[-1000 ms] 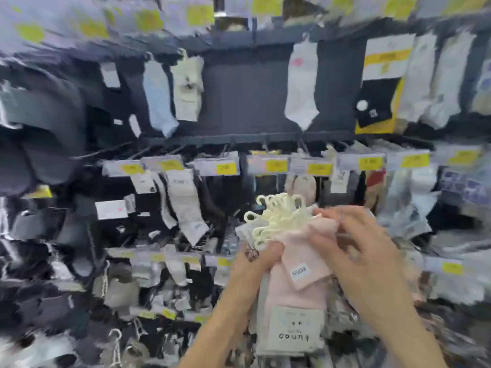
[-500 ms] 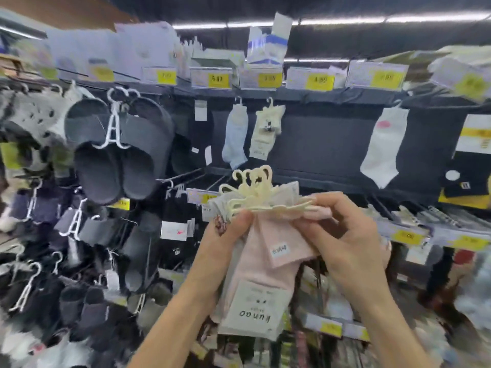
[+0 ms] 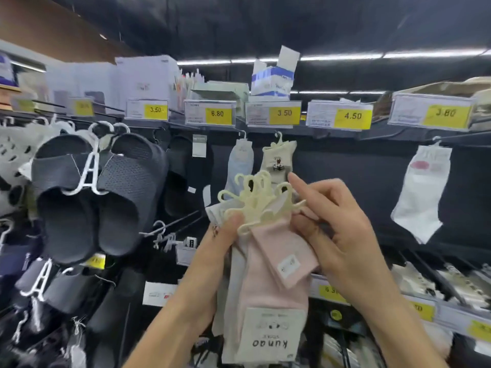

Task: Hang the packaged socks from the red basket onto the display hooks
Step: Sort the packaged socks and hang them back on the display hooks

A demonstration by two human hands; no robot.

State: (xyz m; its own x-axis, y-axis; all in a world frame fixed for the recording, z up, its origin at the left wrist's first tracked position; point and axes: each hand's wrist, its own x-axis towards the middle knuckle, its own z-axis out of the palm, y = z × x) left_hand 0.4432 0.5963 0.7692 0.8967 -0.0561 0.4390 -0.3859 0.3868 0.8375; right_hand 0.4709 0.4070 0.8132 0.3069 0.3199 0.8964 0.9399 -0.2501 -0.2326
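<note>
one sock bundle (image 3: 265, 301) | left hand (image 3: 220, 243) grips hangers (image 3: 255, 200) (cream) | right hand (image 3: 340, 229) pinches pink sock (image 3: 287, 251)

Left hand (image 3: 223, 237) grips packaged socks (image 3: 268, 285) (right hand (image 3: 345, 235) pinching them).

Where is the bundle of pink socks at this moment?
In the head view the bundle is at lower centre, between the left hand, which grips it at the cream hangers, and the right hand.
</note>
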